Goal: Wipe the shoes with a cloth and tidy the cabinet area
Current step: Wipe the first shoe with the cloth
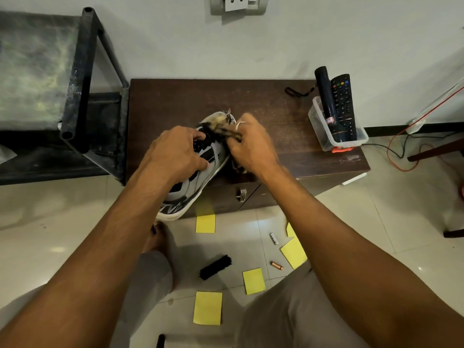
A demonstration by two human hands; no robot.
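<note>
Black-and-white sneaker (213,156) lies on the dark wooden cabinet (276,109), toe toward 1 o'clock and heel jutting past the front edge, with the left hand (175,151) grasping its laced upper. At the shoe's 2 o'clock the right hand (251,146) clenches what looks like a frayed, bunched cloth (223,121) against the toe. A clear tub (317,124) holding a torch (326,96) and remote (342,104) stands at the cabinet's 3 o'clock side, while yellow sticky notes (208,307) and a black brush (215,267) lie on the floor at 6 o'clock.
</note>
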